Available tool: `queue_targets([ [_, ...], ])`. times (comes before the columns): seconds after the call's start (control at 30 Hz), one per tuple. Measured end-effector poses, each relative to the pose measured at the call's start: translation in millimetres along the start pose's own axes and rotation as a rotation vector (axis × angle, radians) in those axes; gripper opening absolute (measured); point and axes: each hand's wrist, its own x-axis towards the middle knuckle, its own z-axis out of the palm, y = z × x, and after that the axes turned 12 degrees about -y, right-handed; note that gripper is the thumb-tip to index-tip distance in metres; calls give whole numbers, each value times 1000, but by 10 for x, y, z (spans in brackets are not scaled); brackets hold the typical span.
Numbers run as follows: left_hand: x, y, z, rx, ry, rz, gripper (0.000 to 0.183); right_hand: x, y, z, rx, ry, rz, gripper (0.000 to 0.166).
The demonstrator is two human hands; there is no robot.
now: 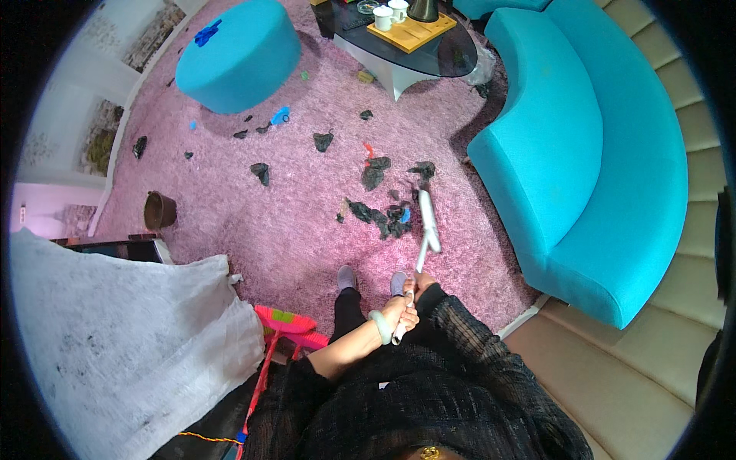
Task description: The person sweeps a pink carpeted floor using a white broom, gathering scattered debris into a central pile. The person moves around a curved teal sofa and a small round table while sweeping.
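Note:
Both hands grip the handle (421, 257) of a white long-handled floor tool. My left hand (399, 313), below a pale bangle (380, 327), closes around it near its end, close to my body. Farther along the handle, my right hand (424, 284) holds it. The tool's white head (428, 218) is slightly blurred and lies at the carpet, so its exact kind is unclear. Just left of the head is a heap of crumpled black plastic scraps (376, 217) with a blue piece (405, 215). Another black scrap (424, 169) sits beyond the head's far end.
Scraps lie scattered over the pink carpet (218, 213). A turquoise sofa (552, 144) curves along the right, and a round turquoise ottoman (241, 52) stands far left. Cups stand on the glass-topped table (443, 54). At left are a brown bucket (160, 211), a white cloth (149, 328) and a pink broom (287, 319).

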Motion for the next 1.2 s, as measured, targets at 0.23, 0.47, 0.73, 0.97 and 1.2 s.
queue_targets([
  [0.23, -135, 331, -514, -146, -253, -169, 32, 511, 208, -158, -169, 133, 8, 17],
  [0.47, -424, 261, -478, -55, -150, 137, 26, 728, 480, 154, -123, 92, 32, 15],
  [0.73, -432, 303, -463, -80, -125, -53, 31, 685, 384, -138, -192, 53, 1, 27],
  [0.97, -879, 523, -624, 68, -16, 127, 21, 923, 959, 309, -191, 10, -37, 22],
  [1.2, -1165, 266, -367, 429, 448, 305, 20, 587, 1267, 1006, 143, -352, 210, 25],
])
